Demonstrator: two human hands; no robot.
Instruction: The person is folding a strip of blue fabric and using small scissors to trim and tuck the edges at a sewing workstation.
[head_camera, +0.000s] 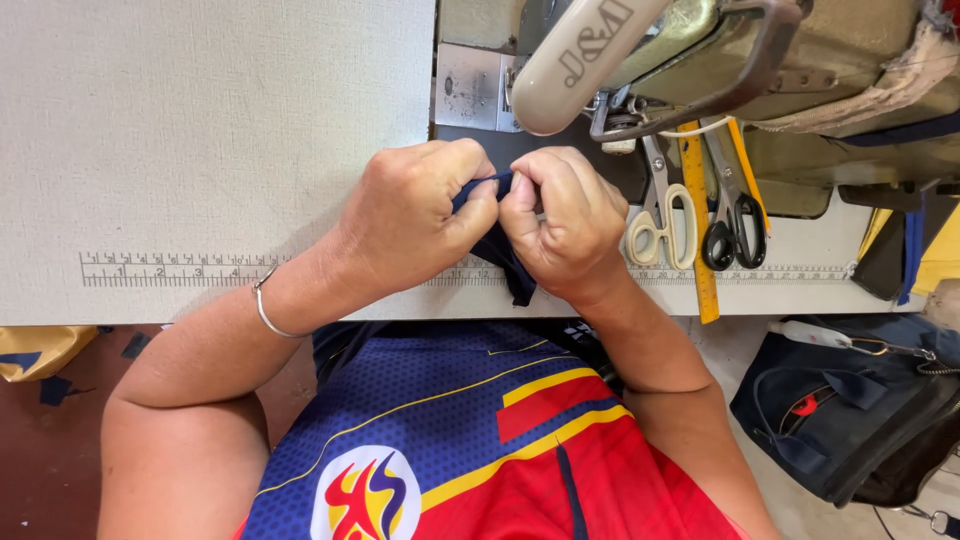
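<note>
Just in front of the sewing machine (600, 55), a small navy fabric strip (497, 240) sits pinched between both hands on the pale surface (200, 120). Folding it well seems to call for even edges and a tight crease. The left hand (415, 215) and right hand (565, 215) are curled nearly closed, fingertips gripping the strip; two scissors (665, 225) lie right of the machine.

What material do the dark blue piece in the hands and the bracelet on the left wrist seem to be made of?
Dark blue piece: probably soft woven or knit fabric, matte; it folds and hangs limp between the left hand and right hand.
Bracelet: apparently polished metal, silver-coloured; a thin rigid band with a bright shine.
</note>
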